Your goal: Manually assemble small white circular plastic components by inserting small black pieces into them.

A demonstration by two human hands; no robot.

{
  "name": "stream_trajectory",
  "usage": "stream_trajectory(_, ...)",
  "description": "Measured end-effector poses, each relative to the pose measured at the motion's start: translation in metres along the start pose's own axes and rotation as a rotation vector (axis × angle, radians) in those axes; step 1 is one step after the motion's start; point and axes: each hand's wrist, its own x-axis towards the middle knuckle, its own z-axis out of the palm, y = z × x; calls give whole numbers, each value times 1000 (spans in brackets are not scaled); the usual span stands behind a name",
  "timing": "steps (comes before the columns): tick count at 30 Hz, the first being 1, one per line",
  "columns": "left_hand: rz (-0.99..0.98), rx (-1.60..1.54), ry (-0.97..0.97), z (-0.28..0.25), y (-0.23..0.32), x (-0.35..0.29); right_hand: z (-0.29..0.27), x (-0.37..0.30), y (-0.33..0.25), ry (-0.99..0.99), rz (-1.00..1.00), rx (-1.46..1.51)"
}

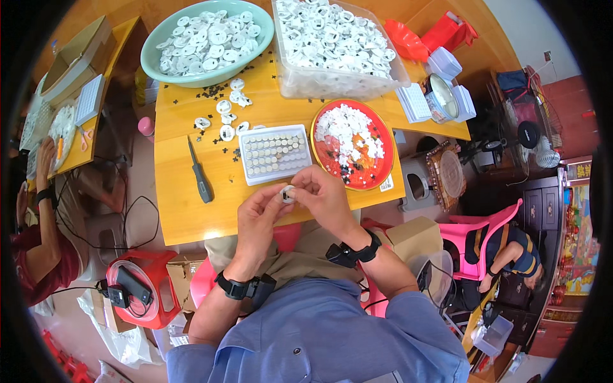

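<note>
A small round white plastic piece with a dark spot (288, 194) is pinched between my two hands, above the near edge of the yellow table. My left hand (258, 217) grips its left side with thumb and fingertips. On the other side, the fingers of my right hand (324, 196) are closed on it. Just beyond lies a white tray (245, 148) with rows of small round silvery pieces in its pockets. To its right stands a red round tray (391, 150) holding small white parts and tiny black bits. A screwdriver (200, 173) with a dark handle lies at the left.
A green basin (148, 60) and a clear plastic bin (325, 86), both heaped with white round pieces, stand at the back. Loose white pieces (227, 132) and black bits lie before them. A tin (442, 102) sits at the right. Other people (57, 242) sit at both sides.
</note>
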Motion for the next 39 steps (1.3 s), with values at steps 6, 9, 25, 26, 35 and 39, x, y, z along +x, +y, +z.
stream_trajectory(6, -71, -140, 28, 4, 4, 1, -3, 1, -7, -17, -7, -99)
stream_trajectory(9, -49, -112, 31, 3, 4, 0, -18, 7, -10, 96, -207, -305)
stream_trajectory(25, -112, -209, 38, -2, 8, 4, -95, 31, 22, 255, 26, -608)
stream_trajectory(26, -111, -220, 32, -2, 8, 4, -100, 32, 27, 257, 26, -609)
stream_trajectory(35, -116, -296, 9, -7, 7, 4, -105, 31, 16, 185, 187, 171)
stream_trajectory(39, -112, -334, -10, -9, 1, 6, -86, 22, -5, 97, 120, 144)
